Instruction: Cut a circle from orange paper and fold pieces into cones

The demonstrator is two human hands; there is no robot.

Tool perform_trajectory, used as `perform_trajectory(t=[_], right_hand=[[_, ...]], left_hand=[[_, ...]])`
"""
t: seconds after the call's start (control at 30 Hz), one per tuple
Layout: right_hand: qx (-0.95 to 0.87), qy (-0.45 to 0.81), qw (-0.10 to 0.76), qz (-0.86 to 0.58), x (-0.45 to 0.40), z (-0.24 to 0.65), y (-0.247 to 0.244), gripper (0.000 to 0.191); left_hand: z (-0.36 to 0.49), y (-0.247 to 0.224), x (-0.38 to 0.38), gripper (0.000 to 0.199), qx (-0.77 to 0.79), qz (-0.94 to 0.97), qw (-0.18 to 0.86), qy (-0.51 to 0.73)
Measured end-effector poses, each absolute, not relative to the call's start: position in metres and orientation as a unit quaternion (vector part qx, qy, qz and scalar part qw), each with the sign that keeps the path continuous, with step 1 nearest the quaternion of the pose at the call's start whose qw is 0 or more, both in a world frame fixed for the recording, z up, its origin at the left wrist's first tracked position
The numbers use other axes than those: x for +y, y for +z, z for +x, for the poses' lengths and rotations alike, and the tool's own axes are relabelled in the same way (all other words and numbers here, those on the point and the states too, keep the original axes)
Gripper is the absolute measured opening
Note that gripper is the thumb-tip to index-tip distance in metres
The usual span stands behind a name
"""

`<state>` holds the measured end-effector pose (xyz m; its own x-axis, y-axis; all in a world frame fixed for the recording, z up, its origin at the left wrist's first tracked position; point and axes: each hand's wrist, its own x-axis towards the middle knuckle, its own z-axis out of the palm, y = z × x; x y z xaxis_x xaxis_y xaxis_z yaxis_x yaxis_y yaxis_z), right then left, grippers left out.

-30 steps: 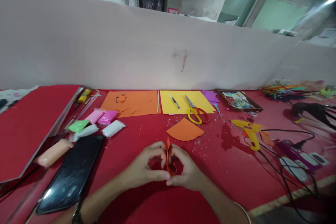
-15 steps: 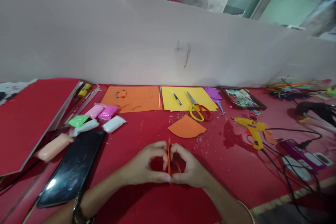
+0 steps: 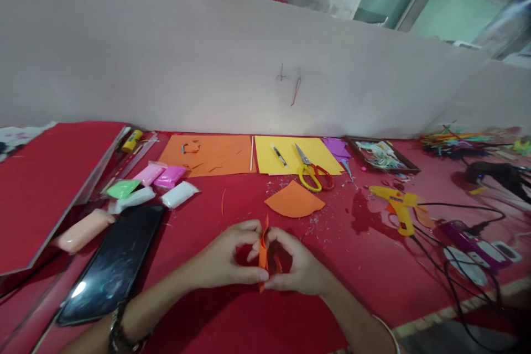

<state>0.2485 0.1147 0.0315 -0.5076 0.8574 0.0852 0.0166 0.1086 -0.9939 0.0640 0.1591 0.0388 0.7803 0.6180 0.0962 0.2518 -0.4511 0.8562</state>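
Between my two hands, a small piece of orange paper (image 3: 263, 251) stands on edge, seen nearly side-on and slightly bent. My left hand (image 3: 232, 257) pinches it from the left, thumb and fingers closed on it. My right hand (image 3: 296, 265) grips the same paper from the right, with the thumb low and the fingertips partly hidden behind it. Just beyond my fingers lies an orange paper fan-shaped piece (image 3: 295, 201), flat on the red table (image 3: 232, 321). Scissors (image 3: 312, 170) with yellow and red handles rest behind it.
A yellow glue gun (image 3: 396, 204) with cords lies at the right, near a purple power strip (image 3: 473, 243). Orange sheet (image 3: 224, 157) and yellow sheet (image 3: 265, 163) lie along the white partition (image 3: 207, 66). At left are a black phone (image 3: 116, 271), clay packets (image 3: 180, 194) and a red board (image 3: 50, 188).
The orange paper has turned a little between my fingers, so more of its face shows, and its lower end now sticks out below my thumbs. Both hands keep hold of it.
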Motion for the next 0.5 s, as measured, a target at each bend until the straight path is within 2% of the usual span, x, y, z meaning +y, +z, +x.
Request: perform_trajectory(t=[0.13,0.23,0.4,0.5], right_hand=[[-0.673,0.498,0.394,-0.38,0.113,0.25,0.022,0.034],[-0.643,0.466,0.422,-0.437,0.115,0.247,0.013,0.026],[-0.55,0.44,0.494,-0.51,0.124,0.249,0.006,0.028],[-0.474,0.458,0.549,-0.514,0.128,0.255,0.004,0.033]], left_hand=[[0.062,0.04,0.158,0.019,0.304,0.821,0.434,0.212],[0.063,0.041,0.158,0.023,0.333,0.806,0.433,0.229],[0.056,0.041,0.173,0.042,0.395,0.76,0.436,0.275],[0.046,0.04,0.187,0.047,0.467,0.762,0.363,0.262]])
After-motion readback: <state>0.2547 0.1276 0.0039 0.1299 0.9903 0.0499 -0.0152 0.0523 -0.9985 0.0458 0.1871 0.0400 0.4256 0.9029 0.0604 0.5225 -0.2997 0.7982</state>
